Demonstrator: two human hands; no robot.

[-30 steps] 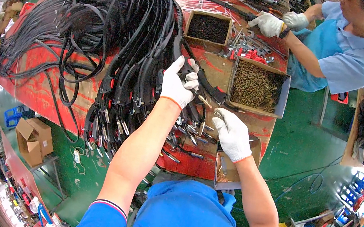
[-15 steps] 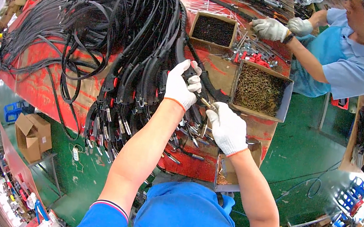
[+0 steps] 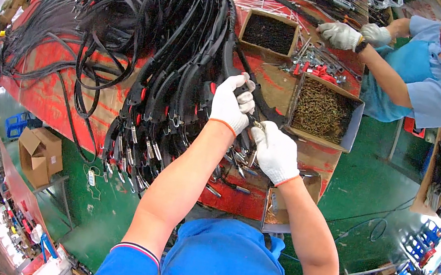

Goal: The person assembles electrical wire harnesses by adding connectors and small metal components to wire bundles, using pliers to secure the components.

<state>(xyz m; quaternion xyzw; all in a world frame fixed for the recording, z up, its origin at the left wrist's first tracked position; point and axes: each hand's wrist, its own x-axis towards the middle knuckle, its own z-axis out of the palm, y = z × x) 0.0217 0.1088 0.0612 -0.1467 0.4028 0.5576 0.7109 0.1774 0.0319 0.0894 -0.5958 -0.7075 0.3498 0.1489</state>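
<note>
My left hand [image 3: 233, 104], in a white knit glove, is closed around a black handle that looks like a welding torch's; the fingers hide most of it. My right hand [image 3: 276, 151], gloved likewise, pinches the small metal fitting [image 3: 258, 124] at the handle's end, close beside the left fingers. Left of my hands, a thick bundle of black torches [image 3: 181, 93] with red triggers and metal tips hangs over the table's near edge. Their black cables [image 3: 119, 27] lie looped behind.
On the red table [image 3: 36, 89] stand a box of small brass-coloured parts [image 3: 323, 111] and a box of small black parts [image 3: 269, 33]. Spanners and red pieces [image 3: 320, 67] lie between them. A co-worker [image 3: 417, 77] with white gloves works at the right. A cardboard box [image 3: 41, 157] stands left.
My view has shifted slightly, so the table and boxes sit further right. My hands keep their grip, and the right one has come a little closer to the left.
</note>
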